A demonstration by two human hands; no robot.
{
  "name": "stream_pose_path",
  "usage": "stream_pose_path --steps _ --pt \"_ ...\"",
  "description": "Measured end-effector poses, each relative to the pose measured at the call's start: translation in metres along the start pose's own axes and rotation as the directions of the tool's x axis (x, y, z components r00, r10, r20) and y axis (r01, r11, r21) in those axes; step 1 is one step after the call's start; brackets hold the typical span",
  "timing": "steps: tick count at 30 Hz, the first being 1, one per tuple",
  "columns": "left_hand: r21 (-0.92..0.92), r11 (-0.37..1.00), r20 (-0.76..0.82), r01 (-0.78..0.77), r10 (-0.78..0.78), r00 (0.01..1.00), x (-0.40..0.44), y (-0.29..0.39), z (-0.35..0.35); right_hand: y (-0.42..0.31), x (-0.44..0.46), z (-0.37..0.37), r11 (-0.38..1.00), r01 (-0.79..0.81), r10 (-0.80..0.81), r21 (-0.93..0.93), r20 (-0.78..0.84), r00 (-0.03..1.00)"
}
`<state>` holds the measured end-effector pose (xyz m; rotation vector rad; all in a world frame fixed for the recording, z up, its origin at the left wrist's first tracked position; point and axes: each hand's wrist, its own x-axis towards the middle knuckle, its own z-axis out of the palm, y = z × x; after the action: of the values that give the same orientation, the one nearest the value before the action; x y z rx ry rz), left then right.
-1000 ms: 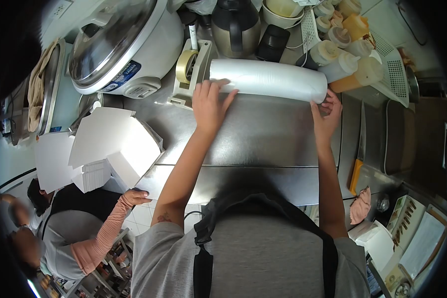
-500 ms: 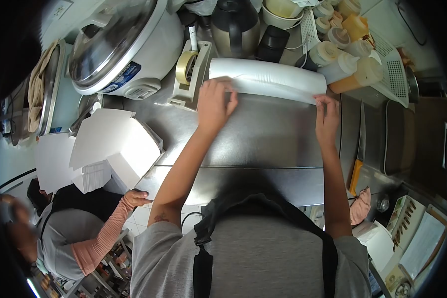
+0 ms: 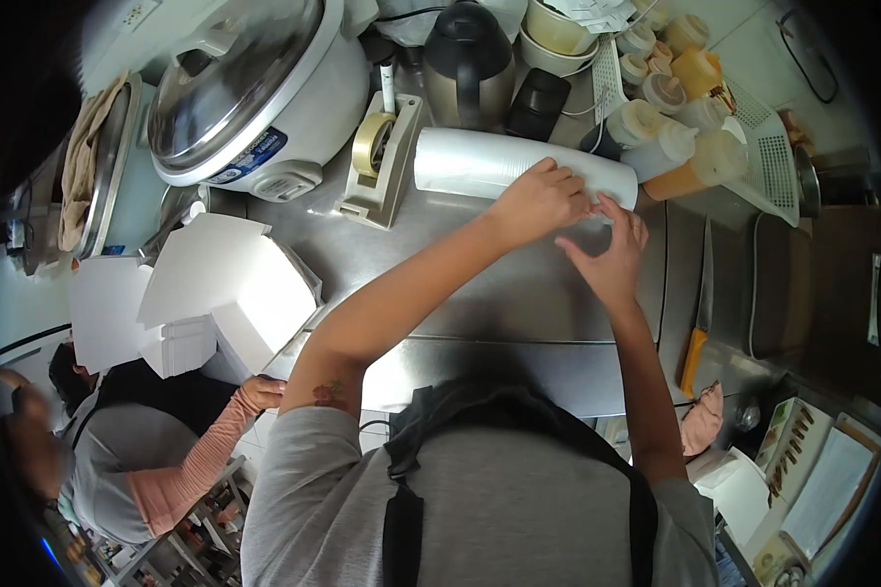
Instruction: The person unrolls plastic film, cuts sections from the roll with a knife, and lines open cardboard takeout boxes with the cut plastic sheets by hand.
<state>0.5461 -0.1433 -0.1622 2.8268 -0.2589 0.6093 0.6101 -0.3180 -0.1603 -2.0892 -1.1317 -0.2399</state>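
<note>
A roll of clear plastic point(image 3: 465, 161) lies crosswise on the steel counter, wound in a thick white-looking cylinder. My left hand point(image 3: 543, 203) reaches over to its right part, fingers curled and closed at the near side of the roll. Whether a plastic edge is caught in those fingers is too small to make out. My right hand point(image 3: 612, 249) is just beside it, its fingertips close to the left fingers and the roll's right end. Thumb and index finger are spread apart there, with nothing visible between them.
Left of the roll stands a tape dispenser point(image 3: 387, 161), then a large rice cooker point(image 3: 313, 117). Behind are a thermos jug point(image 3: 468, 73) and squeeze bottles point(image 3: 661, 152). White paper boxes point(image 3: 206, 274) lie left. An orange-handled knife point(image 3: 695, 357) lies right. Another person point(image 3: 142, 450) stands at left.
My left hand has moved right along the roll, from its left end to its right part. My right hand has shifted slightly left and down, its thumb spreading from the fingers.
</note>
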Motion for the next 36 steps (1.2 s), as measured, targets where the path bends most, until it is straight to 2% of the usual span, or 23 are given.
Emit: stream_pose_path --steps 1,3,6,9,12,15,21,24,30,33,36 --pt "-0.006 1.0 -0.049 -0.006 0.005 0.999 -0.005 0.0 0.002 0.0 0.003 0.005 0.999 -0.017 0.016 -0.05 -0.026 1.0" --pt "-0.016 1.0 -0.151 -0.014 0.012 0.989 -0.018 -0.002 0.001 0.014 0.005 0.005 0.997 0.051 -0.053 -0.051 -0.027 0.998" --pt "0.073 0.988 -0.133 0.136 -0.126 0.983 -0.042 -0.025 -0.027 0.018 0.009 -0.008 0.991 0.117 -0.12 -0.058 -0.048 0.992" --pt "0.162 0.955 -0.19 0.25 -0.218 0.957 -0.066 -0.047 -0.048 0.018 0.006 -0.019 0.992 0.12 -0.123 -0.044 -0.055 0.991" --pt "0.13 0.925 -0.17 0.358 -0.335 0.927 -0.081 -0.056 -0.06 0.021 0.003 -0.024 0.992 0.126 -0.127 -0.017 -0.032 0.991" --pt "0.085 0.879 -0.228 0.469 -0.441 0.868 -0.085 -0.059 -0.065 0.016 0.002 -0.029 0.992 0.123 -0.122 0.03 -0.013 0.992" --pt "0.076 0.911 -0.308 0.405 -0.365 0.879 -0.109 -0.056 -0.075 0.013 -0.004 -0.043 0.988 0.125 -0.125 0.085 -0.01 0.992" --pt "0.064 0.911 -0.287 0.406 -0.373 0.882 -0.126 -0.034 -0.088 0.013 -0.009 -0.047 0.987 0.107 -0.105 0.123 -0.025 0.994" --pt "-0.018 0.846 -0.212 0.533 -0.524 0.825 -0.164 0.051 -0.118 0.01 -0.032 -0.074 0.98 0.152 -0.144 0.128 -0.071 0.987" --pt "-0.107 0.791 -0.305 0.603 -0.603 0.737 -0.173 0.092 -0.126 -0.006 -0.046 -0.096 0.973 0.169 -0.153 0.159 -0.108 0.982" --pt "-0.333 0.695 -0.345 0.637 -0.719 0.604 -0.187 0.127 -0.129 -0.022 -0.07 -0.118 0.965 0.172 -0.154 0.196 -0.104 0.983"
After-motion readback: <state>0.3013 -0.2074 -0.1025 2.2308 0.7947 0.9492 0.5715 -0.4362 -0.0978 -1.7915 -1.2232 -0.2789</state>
